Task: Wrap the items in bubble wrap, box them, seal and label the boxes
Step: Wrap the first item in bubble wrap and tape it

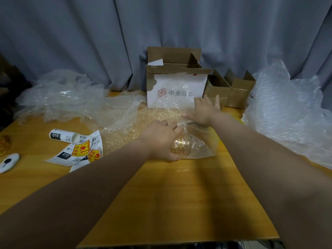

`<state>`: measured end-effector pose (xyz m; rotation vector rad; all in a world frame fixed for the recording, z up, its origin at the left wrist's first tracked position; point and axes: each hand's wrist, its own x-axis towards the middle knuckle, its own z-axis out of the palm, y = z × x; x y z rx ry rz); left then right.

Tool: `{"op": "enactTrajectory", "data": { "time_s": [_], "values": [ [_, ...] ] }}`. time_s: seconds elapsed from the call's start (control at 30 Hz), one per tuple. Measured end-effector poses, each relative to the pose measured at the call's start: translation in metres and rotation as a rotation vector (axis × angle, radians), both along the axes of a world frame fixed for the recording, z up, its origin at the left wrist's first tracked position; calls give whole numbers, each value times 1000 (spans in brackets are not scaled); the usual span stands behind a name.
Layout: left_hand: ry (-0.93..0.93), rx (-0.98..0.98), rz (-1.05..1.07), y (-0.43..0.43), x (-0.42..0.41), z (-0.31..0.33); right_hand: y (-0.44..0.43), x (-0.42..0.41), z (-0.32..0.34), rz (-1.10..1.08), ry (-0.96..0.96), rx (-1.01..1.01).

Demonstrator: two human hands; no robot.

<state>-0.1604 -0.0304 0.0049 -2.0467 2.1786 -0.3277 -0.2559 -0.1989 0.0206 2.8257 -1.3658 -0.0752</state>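
**Two hands on a bubble-wrapped bundle**

Two bare forearms reach across the smooth yellow wooden tabletop [179, 194]. At the far left lies a white oval object with a black mark [9, 162]. Next to it, a white roll of labels [64, 137] rests on its side above a scatter of loose label sheets [79, 153], white with yellow-and-red stickers. Behind them, a crumpled clear heap of bubble wrap [59, 96] spreads toward the middle. The left hand [161, 139] curls over a glinting golden item [183, 146], wrapped in a dimpled sheet of bubble wrap [143, 121] at the table's centre. The right hand [203, 112] lies flat, fingers spread, pressing the sheet just beyond. Behind stands one large open cardboard box [176, 81] with a white printed front; to its right, two small open brown boxes [231, 90]. A second billowy pile of wrap [287, 108] fills the right edge.
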Motion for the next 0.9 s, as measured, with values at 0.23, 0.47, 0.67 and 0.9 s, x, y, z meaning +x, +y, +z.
{"op": "enactTrajectory", "data": {
  "time_s": [0.23,0.47,0.67,0.9],
  "values": [
    [15,-25,-55,2,4,2,-7,36,-8,-68,-298,439],
    [-11,-70,-81,7,4,-4,-5,29,-4,-42,-554,642],
    [-46,-102,-108,11,3,-10,2,12,17,283,-506,434],
    [-161,-149,-37,-11,8,-14,14,11,31,294,-555,66]
  ]
}}
